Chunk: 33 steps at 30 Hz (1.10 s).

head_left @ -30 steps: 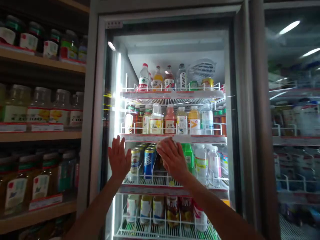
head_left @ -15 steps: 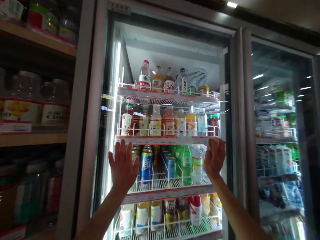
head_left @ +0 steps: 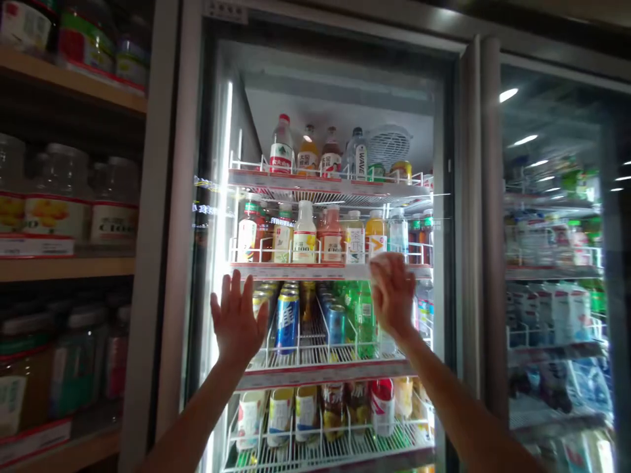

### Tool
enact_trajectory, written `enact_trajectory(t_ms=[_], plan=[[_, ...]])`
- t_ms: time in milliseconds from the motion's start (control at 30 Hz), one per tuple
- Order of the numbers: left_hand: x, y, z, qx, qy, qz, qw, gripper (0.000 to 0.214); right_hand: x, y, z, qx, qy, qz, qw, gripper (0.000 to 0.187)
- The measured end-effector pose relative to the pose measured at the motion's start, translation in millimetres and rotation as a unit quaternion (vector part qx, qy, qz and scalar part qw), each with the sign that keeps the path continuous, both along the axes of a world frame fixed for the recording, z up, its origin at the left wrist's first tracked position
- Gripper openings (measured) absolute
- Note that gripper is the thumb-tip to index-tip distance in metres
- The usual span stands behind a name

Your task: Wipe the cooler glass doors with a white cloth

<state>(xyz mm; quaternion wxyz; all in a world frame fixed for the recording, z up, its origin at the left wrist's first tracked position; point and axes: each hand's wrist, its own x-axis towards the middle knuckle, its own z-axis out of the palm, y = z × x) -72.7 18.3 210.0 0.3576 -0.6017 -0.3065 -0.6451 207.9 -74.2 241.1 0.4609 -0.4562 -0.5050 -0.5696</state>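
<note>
My left hand [head_left: 238,323] is raised with fingers spread and palm toward the glass door [head_left: 340,62] of a lit drinks fridge. It holds nothing; whether it touches the pane I cannot tell. Higher and to the right, my right hand [head_left: 393,299] is curled around a pale white cloth [head_left: 380,260], slightly blurred and partly covered by the fingers. That hand is in front of the price rail below the second shelf. Behind the glass stand a blue can [head_left: 286,322], a green bottle [head_left: 365,322] and a white-capped bottle [head_left: 304,233].
Wooden shelving [head_left: 69,266] with bottles and large jars stands on the left. A vertical metal handle [head_left: 490,230] runs along the right side, beside a second glass-doored fridge [head_left: 552,276] with drinks. Light reflections lie on both panes.
My right hand has moved left across the glass with the white cloth, from the right edge toward the middle, and slightly up. My left hand stays almost in place.
</note>
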Motion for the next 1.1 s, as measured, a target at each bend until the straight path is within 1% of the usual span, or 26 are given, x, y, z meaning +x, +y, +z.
enact_trajectory(t_ms=[33, 67, 100, 133, 167, 200, 267, 333, 367, 400, 433, 500, 567, 600, 633, 667, 700, 767, 833, 867, 900, 933, 967, 1033, 1067, 1100], plan=[[0, 0, -0.2, 0.001, 0.000, 0.002, 1.000, 0.065, 21, -5, 10.0, 0.038, 0.045, -0.005, 0.998, 0.053], [0, 1, -0.5, 0.001, 0.000, 0.005, 1.000, 0.065, 35, -8, 18.7, 0.063, 0.078, -0.007, 0.995, 0.054], [1, 1, -0.7, 0.000, 0.001, 0.007, 1.000, 0.066, 42, -9, 24.3, 0.077, 0.094, -0.004, 0.993, 0.054], [1, 1, -0.9, -0.001, 0.001, 0.009, 1.000, 0.065, 40, -8, 25.4, 0.079, 0.096, 0.003, 0.992, 0.054], [1, 1, -1.0, -0.003, 0.000, 0.010, 1.000, 0.065, 29, -5, 21.6, 0.064, 0.082, 0.010, 0.995, 0.053], [0, 1, -1.0, -0.005, -0.001, 0.011, 1.000, 0.065, 12, -1, 13.4, 0.040, 0.053, 0.018, 0.998, 0.051], [0, 0, -1.0, -0.011, 0.000, 0.012, 1.000, 0.065, -29, 8, -9.7, -0.032, -0.043, 0.036, 0.998, 0.048], [-1, 0, -0.9, -0.013, 0.002, 0.013, 1.000, 0.064, -61, 14, -27.4, -0.099, -0.160, 0.052, 0.981, 0.047], [-1, -1, -0.8, -0.013, 0.003, 0.015, 1.000, 0.064, -69, 16, -29.3, -0.117, -0.200, 0.058, 0.971, 0.047], [-1, -1, -0.8, -0.011, 0.004, 0.016, 1.000, 0.064, -71, 17, -25.3, -0.120, -0.217, 0.061, 0.967, 0.047], [-1, -1, -0.7, -0.010, 0.004, 0.017, 1.000, 0.063, -67, 17, -15.5, -0.109, -0.204, 0.060, 0.971, 0.046], [-1, -1, -0.7, -0.007, 0.004, 0.017, 1.000, 0.062, -53, 18, 15.9, -0.056, -0.108, 0.053, 0.991, 0.044], [-1, -2, -0.6, -0.006, 0.006, 0.017, 1.000, 0.062, -41, 20, 46.8, -0.007, 0.001, 0.043, 0.999, 0.043], [-2, -2, -0.6, -0.005, 0.007, 0.017, 1.000, 0.062, -38, 20, 55.4, 0.000, 0.027, 0.039, 0.999, 0.043], [-2, -2, -0.6, -0.005, 0.007, 0.018, 1.000, 0.062, -38, 20, 56.6, -0.002, 0.029, 0.039, 0.999, 0.043], [-2, -2, -0.6, -0.004, 0.008, 0.018, 1.000, 0.062, -40, 20, 49.7, -0.012, 0.013, 0.041, 0.999, 0.043], [-2, -1, -0.6, -0.003, 0.007, 0.018, 1.000, 0.062, -43, 18, 35.1, -0.025, -0.011, 0.045, 0.999, 0.043], [-3, 0, -0.8, 0.000, 0.006, 0.021, 1.000, 0.063, -45, 12, -9.6, -0.056, -0.064, 0.060, 0.995, 0.044], [-2, 1, -0.9, 0.002, 0.006, 0.024, 1.000, 0.064, -36, 3, -54.5, -0.087, -0.110, 0.071, 0.988, 0.044], [-2, 1, -0.9, 0.003, 0.005, 0.024, 1.000, 0.064, -26, -1, -68.8, -0.098, -0.128, 0.069, 0.984, 0.045], [-2, 2, -0.8, 0.003, 0.005, 0.022, 1.000, 0.064, -14, -5, -74.6, -0.102, -0.134, 0.063, 0.984, 0.046], [-2, 2, -0.7, 0.003, 0.004, 0.021, 1.000, 0.063, 1, -8, -71.0, -0.095, -0.123, 0.052, 0.987, 0.047], [-2, 1, -0.5, 0.002, 0.003, 0.020, 1.000, 0.063, 18, -11, -58.6, -0.074, -0.094, 0.038, 0.992, 0.047], [-2, 0, -0.1, -0.002, 0.001, 0.018, 1.000, 0.062, 52, -15, -17.2, -0.009, -0.002, 0.009, 1.000, 0.045], [-2, -1, -0.1, -0.004, 0.001, 0.017, 1.000, 0.062, 67, -16, 4.8, 0.027, 0.043, -0.001, 0.999, 0.043], [-2, -2, -0.2, -0.007, 0.001, 0.017, 1.000, 0.061, 80, -17, 22.7, 0.041, 0.071, -0.008, 0.997, 0.042]])
